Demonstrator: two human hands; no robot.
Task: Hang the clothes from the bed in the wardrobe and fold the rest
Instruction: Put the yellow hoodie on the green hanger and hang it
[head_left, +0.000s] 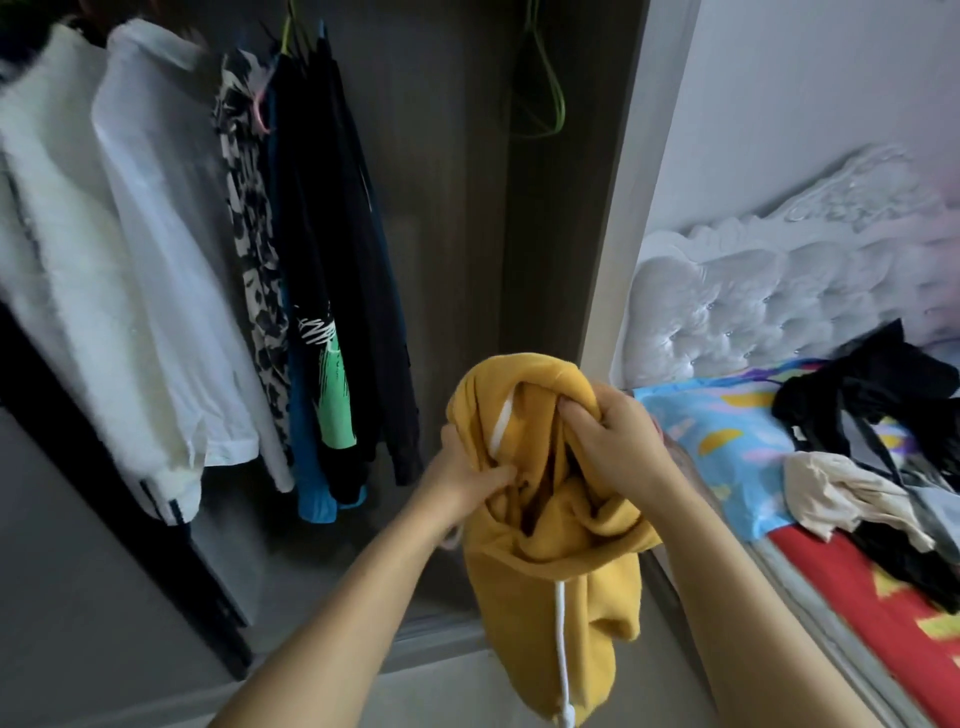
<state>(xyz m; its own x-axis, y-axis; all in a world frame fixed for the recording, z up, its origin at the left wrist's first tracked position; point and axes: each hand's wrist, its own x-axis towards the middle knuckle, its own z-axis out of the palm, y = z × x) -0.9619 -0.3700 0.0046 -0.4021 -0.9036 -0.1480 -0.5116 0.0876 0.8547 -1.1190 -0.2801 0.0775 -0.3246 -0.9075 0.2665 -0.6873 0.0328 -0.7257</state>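
**Head view: yellow hoodie bunched between both hands, empty hanger up and to the right**

Head camera looks down on a yellow hoodie held in the air in front of the open wardrobe, clear of the bed. The left hand grips the bunched cloth at the garment's left edge, fingers curled into the fabric. The right hand grips the upper right fold, its fingers tucked inside what looks like the neck or hood opening. Below the hands the hoodie hangs roughly straight down, long axis vertical, with a white drawstring trailing to the bottom.

The relation that matters: an empty green hanger hangs on the rail well above the hoodie and slightly to its right, apart from the hung clothes on the left. The right hand is the nearer one to it. I judge the opening must be found and spread before a hanger can go in.

More clothes, a black garment and a beige one, lie on the bed to the right.
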